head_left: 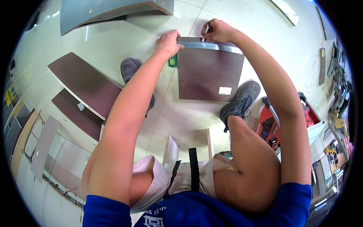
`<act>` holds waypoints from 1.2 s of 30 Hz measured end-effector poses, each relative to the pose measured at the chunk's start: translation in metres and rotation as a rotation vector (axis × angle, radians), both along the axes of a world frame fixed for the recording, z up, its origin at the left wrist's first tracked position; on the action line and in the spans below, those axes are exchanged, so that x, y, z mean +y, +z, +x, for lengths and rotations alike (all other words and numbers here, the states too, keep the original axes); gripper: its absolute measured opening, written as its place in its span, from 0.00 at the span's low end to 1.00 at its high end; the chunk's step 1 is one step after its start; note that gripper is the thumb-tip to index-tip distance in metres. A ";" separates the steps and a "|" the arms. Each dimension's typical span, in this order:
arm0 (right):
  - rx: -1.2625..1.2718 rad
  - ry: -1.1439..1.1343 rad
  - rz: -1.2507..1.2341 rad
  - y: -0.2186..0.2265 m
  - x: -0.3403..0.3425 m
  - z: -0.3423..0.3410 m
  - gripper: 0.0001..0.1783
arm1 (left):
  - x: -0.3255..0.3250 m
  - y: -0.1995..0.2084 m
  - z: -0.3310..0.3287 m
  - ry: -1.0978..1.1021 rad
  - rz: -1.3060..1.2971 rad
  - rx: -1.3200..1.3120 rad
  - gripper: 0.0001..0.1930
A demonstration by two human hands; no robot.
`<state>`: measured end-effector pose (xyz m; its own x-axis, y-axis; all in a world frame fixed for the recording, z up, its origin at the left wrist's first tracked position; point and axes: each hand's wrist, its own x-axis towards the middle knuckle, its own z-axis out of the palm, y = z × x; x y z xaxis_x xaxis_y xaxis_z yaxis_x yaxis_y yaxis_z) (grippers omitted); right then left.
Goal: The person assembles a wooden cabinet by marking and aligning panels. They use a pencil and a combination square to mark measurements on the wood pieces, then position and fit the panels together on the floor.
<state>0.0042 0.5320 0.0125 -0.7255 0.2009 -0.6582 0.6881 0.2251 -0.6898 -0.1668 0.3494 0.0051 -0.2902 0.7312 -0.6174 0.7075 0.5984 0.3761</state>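
Note:
A dark brown wooden panel (208, 73) with a white label near its lower right corner stands or lies between my feet. Across its far end runs a metal ruler (211, 46). My left hand (168, 44) grips the ruler's left end at the panel's corner, thumb on the metal. In my right hand (218, 31) is a dark marker pen (206, 31), its tip down at the panel's far edge just beyond the ruler. A green tool or case (172, 61) shows beside the panel, below my left hand; part of it is hidden.
Brown board pieces (85, 85) stand joined at the left. A grey cabinet part (113, 13) lies far left. My shoes (247, 96) flank the panel. At the right sits a red toolbox (269, 126); more tools (336, 72) lie along the right edge.

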 end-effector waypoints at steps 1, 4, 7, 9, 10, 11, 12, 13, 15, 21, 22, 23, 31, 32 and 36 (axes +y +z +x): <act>-0.013 0.014 -0.003 0.009 0.005 0.007 0.12 | 0.000 0.002 0.000 0.004 -0.013 -0.003 0.25; -0.035 -0.020 0.021 0.012 0.014 0.029 0.12 | 0.000 0.002 -0.001 0.000 -0.009 0.006 0.25; -0.078 -0.019 0.061 0.018 0.021 0.044 0.12 | 0.002 0.003 0.000 -0.013 -0.006 0.013 0.25; -0.095 -0.057 0.031 0.019 0.022 0.048 0.12 | 0.003 0.003 0.000 -0.013 -0.003 0.000 0.25; -0.085 -0.053 0.041 0.019 0.022 0.048 0.11 | 0.003 0.003 0.000 -0.013 -0.001 -0.006 0.25; -0.075 -0.049 0.050 0.018 0.021 0.048 0.11 | 0.003 0.003 -0.001 -0.007 -0.002 -0.008 0.25; -0.065 -0.045 0.060 0.018 0.019 0.047 0.11 | 0.002 0.002 -0.001 0.000 -0.003 -0.011 0.26; -0.052 -0.043 0.062 0.017 0.017 0.044 0.11 | 0.001 0.001 -0.002 0.006 -0.004 -0.014 0.26; -0.026 -0.041 0.067 0.014 0.013 0.038 0.11 | 0.000 0.001 -0.002 0.003 0.011 -0.010 0.26; 0.021 -0.076 -0.013 -0.008 -0.006 0.005 0.11 | 0.005 0.005 0.001 0.004 -0.023 -0.007 0.25; 0.015 -0.079 -0.019 -0.007 -0.011 -0.005 0.12 | 0.005 0.005 0.000 0.004 -0.025 -0.003 0.25; 0.028 -0.060 -0.025 -0.005 -0.015 -0.014 0.12 | 0.004 0.004 0.000 0.006 -0.028 -0.004 0.25; 0.224 -0.450 -0.134 -0.021 0.008 -0.001 0.18 | 0.003 -0.001 -0.002 -0.002 0.019 -0.034 0.25; 0.272 -0.468 -0.100 -0.025 0.017 0.011 0.19 | 0.004 -0.001 -0.002 -0.001 0.021 -0.038 0.25; 0.112 0.036 0.401 -0.008 0.015 0.035 0.18 | 0.001 -0.002 -0.004 0.013 0.014 -0.040 0.25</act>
<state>0.0388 0.5471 0.0045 -0.7996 0.3982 -0.4495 0.6004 0.5138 -0.6128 -0.1707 0.3499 0.0028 -0.2751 0.7364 -0.6181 0.6839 0.6017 0.4125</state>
